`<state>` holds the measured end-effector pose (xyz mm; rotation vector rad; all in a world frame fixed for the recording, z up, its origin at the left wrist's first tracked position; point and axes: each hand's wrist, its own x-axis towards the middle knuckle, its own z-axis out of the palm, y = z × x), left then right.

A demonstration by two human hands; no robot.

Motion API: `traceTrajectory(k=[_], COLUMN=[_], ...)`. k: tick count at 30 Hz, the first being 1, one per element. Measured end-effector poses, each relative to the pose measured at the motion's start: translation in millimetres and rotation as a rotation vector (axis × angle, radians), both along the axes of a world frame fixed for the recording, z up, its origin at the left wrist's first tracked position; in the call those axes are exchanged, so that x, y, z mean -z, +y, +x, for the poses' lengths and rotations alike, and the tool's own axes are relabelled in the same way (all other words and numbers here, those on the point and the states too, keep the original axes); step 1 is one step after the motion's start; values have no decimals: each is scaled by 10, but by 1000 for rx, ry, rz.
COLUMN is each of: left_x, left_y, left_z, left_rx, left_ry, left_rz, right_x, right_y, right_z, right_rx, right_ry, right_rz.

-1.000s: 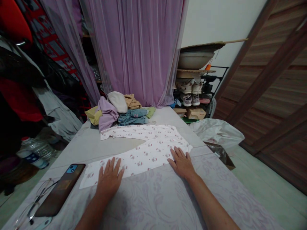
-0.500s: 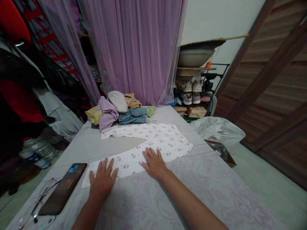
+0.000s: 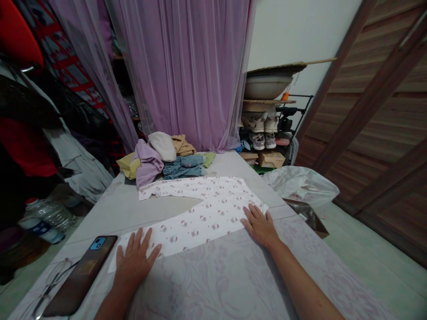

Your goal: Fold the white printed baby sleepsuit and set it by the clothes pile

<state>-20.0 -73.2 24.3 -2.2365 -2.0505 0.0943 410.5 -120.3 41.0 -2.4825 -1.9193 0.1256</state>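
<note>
White child's pants (image 3: 203, 218) with a small red and grey print lie spread on the cloth-covered surface, the two legs reaching left and the waist end at the right. Flat on the end of the nearer leg rests my left hand (image 3: 135, 258), its fingers spread. My right hand (image 3: 260, 225) lies open at the waist end, fingertips on the fabric's near edge. Neither hand grips anything.
Left of my left hand lie a dark phone (image 3: 83, 275) and eyeglasses (image 3: 50, 284). Behind the pants sits a pile of clothes (image 3: 150, 162) before a purple curtain (image 3: 187, 75). A shoe rack (image 3: 267, 129) and a plastic bag (image 3: 300, 184) stand right.
My right hand has slid right along the pants, from the middle of the near leg to the waist end. My left hand stays on the leg end. The view has shifted slightly.
</note>
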Motion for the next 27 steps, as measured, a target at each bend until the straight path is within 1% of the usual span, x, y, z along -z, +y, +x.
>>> traceTrajectory(k=[3, 5, 7, 9, 11, 15, 16, 18, 21, 24, 27], left_x=[95, 142, 180, 217, 255, 278, 266, 223, 137, 70, 39], left_y=[42, 30, -2, -22, -8, 84, 100, 105, 50, -30, -83], left_z=[-244, -387, -481, -518, -502, -348, -296, -196, -81, -29, -34], left_rx=[33, 80, 132, 158, 131, 7, 8, 66, 129, 108, 90], left_ry=[-7, 16, 46, 56, 41, -25, -46, -86, -118, -119, -131], left_rz=[29, 52, 70, 78, 75, 48, 51, 64, 54, 68, 105], right_x=[28, 47, 70, 93, 107, 89, 80, 68, 91, 158, 218], right_y=[5, 11, 15, 17, 16, 13, 12, 9, 4, -1, -1], right_z=[-10, -19, -18, -9, -1, -5, -10, -16, -5, 33, 71], right_rx=[-1, 4, 13, 21, 23, 9, 9, 9, 5, -24, -71], right_ry=[0, 3, 1, -4, -11, -27, -34, -50, -72, -102, -147], right_rz=[21, 35, 48, 56, 59, 47, 42, 37, 55, 116, 157])
